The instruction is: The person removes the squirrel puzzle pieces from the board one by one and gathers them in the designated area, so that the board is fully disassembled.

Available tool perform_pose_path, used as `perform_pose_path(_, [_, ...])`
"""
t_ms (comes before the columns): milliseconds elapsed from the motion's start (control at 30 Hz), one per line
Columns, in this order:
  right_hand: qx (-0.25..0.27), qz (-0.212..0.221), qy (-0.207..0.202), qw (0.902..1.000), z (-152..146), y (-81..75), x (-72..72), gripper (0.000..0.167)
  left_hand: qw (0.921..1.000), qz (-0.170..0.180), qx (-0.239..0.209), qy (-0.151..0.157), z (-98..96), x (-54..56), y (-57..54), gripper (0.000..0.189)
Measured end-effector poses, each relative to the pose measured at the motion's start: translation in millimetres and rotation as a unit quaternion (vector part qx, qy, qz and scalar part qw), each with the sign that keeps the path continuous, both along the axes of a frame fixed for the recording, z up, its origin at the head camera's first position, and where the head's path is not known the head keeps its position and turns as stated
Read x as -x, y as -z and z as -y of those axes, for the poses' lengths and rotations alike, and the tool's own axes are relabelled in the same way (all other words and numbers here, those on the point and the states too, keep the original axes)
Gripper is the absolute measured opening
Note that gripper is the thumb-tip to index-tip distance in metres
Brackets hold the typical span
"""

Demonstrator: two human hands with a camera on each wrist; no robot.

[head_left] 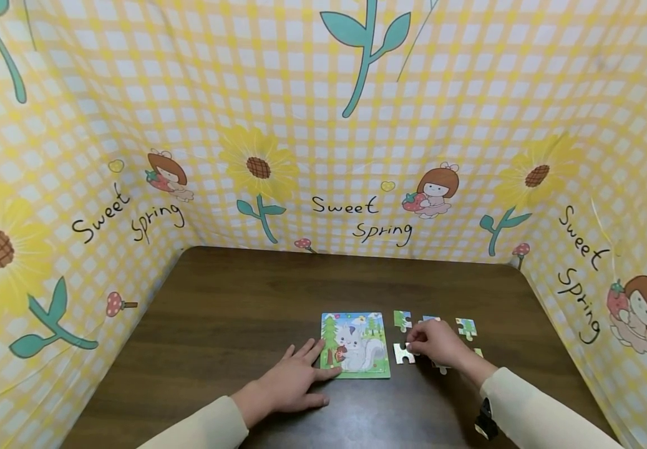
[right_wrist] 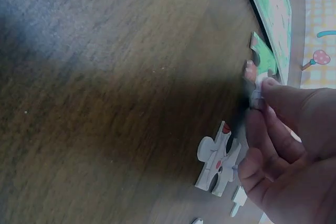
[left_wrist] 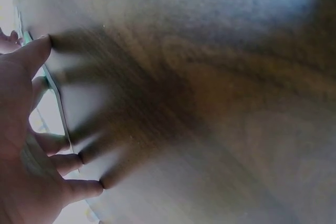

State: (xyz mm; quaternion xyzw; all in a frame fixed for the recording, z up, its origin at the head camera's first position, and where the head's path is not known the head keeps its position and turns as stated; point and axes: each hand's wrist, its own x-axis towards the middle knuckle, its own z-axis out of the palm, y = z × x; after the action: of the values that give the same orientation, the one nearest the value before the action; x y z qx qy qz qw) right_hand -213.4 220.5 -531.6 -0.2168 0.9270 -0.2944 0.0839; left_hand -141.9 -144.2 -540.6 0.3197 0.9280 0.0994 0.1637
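A square jigsaw puzzle [head_left: 355,346] with a white squirrel picture lies on the dark table. My left hand [head_left: 289,381] is spread flat at its left side, one fingertip over the lower left corner. To the right of the puzzle my right hand [head_left: 441,342] pinches a jigsaw piece [head_left: 403,354] between thumb and fingers. In the right wrist view that piece [right_wrist: 266,56] shows green and white, low over the table; its gripped end is partly hidden by the fingertips. Another loose piece [right_wrist: 217,161] lies below the fingers.
A green piece [head_left: 402,320] lies beyond the pinched one, and another piece [head_left: 467,327] farther right. More pieces are partly covered by my right hand. The brown table [head_left: 233,312] is bordered by a yellow checked cloth [head_left: 323,162] at the back and sides.
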Motion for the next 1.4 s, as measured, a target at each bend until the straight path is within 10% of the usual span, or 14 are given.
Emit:
perform_pose_path(933, [-0.057,-0.013,-0.038,0.9976,3,-12.6,1.5,0.011,0.9996,-0.008,0.006,0.026,3.4,8.6,-2.6,0.051])
perform_pose_path(1400, [0.012,0.019,-0.115,0.9931,53,-13.4,-6.5,0.022,0.9853,-0.134,0.005,0.106,-36.4,12.1,-5.8,0.044])
